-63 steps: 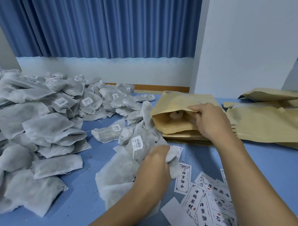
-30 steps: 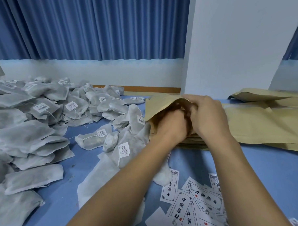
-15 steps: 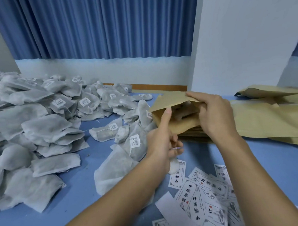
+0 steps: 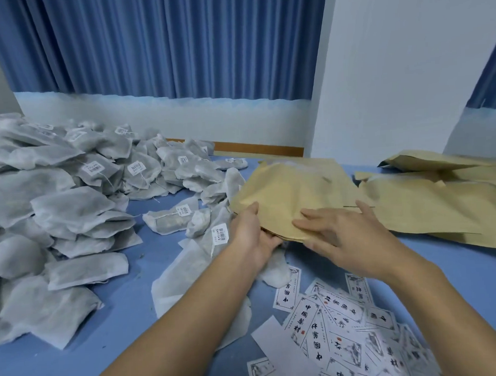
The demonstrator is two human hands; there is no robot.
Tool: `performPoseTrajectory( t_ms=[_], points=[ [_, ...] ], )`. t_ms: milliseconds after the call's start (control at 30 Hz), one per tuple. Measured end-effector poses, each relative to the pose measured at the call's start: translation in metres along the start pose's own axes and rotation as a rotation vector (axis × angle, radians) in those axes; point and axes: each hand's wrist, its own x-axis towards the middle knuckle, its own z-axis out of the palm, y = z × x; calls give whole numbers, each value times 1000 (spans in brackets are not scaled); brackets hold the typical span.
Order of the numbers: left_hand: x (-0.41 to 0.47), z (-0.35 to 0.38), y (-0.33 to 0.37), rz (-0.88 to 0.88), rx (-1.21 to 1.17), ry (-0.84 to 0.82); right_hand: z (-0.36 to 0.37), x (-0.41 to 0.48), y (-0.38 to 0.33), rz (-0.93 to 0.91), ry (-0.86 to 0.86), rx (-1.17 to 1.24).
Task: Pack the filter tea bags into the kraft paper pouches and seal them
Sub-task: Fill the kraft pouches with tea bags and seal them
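Kraft pouch [image 4: 292, 197] now flattened, right hand [image 4: 345, 234] resting

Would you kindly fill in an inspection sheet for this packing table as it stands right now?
Surface: blue table, crowded with piles.
Job's things: tea bags heaped at left; one paper pouch under both hands; spare pouches stacked at right.
Clutter: printed labels scattered at the near edge.
Hands: left hand grips the paper pouch's near corner; right hand rests flat on top of it.
Cables: nothing seen.
Surroundings: blue curtain behind, white pillar at right.
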Motion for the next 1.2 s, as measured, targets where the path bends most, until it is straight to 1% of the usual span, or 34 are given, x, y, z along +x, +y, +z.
performPoseTrajectory(
  t_ms=[33,67,100,133,167,200,233,267,333,400,433,533,567,600,667,733,767,833,933,1067,1200],
  points=[
    [-1,-2,-4,-2,12,7,5,-7,3,19,63,112],
    [-3,-6,-9,-3,26,6,10,-14,5,72,210,270],
    [-4,-9,-14,-1,46,-3,16,-20,6,151,416,414],
    [-5,-13,-19,-2,74,-26,23,-25,6,260,600,494],
    [-5,-16,-23,1,110,-52,30,-29,7,386,704,550],
    [-5,-19,-26,12,154,-73,34,-31,7,512,705,661],
    [-5,-22,-28,26,193,-93,36,-31,7,613,646,850],
    [-5,-25,-30,38,225,-114,38,-30,8,664,573,1085],
    [-3,-31,-34,63,271,-131,42,-29,11,646,453,1498],
    [0,-35,-36,112,272,-132,47,-32,9,554,442,1699],
    [1,-35,-36,128,210,-131,50,-32,6,502,456,1749],
    [-1,-34,-38,89,-171,-95,55,-31,-3,371,435,1821],
    [-1,-34,-38,99,-215,-91,54,-31,-6,336,422,1812],
    [-3,-34,-40,106,-187,-102,54,-31,-9,307,415,1780],
    [-9,-33,-48,130,-4,-148,55,-33,-12,264,399,1691],
    [-13,-29,-58,180,153,-175,59,-37,-16,264,380,1647],
    [-14,-27,-63,202,179,-160,62,-39,-18,288,391,1644],
    [-15,-25,-69,226,186,-116,67,-41,-21,360,465,1637],
    [-16,-26,-75,202,245,-93,69,-44,-20,428,574,1634],
    [-21,-24,-80,154,357,-141,65,-45,-23,420,551,1647],
    [-23,-22,-81,134,370,-133,64,-46,-27,416,578,1602]
  ],
)
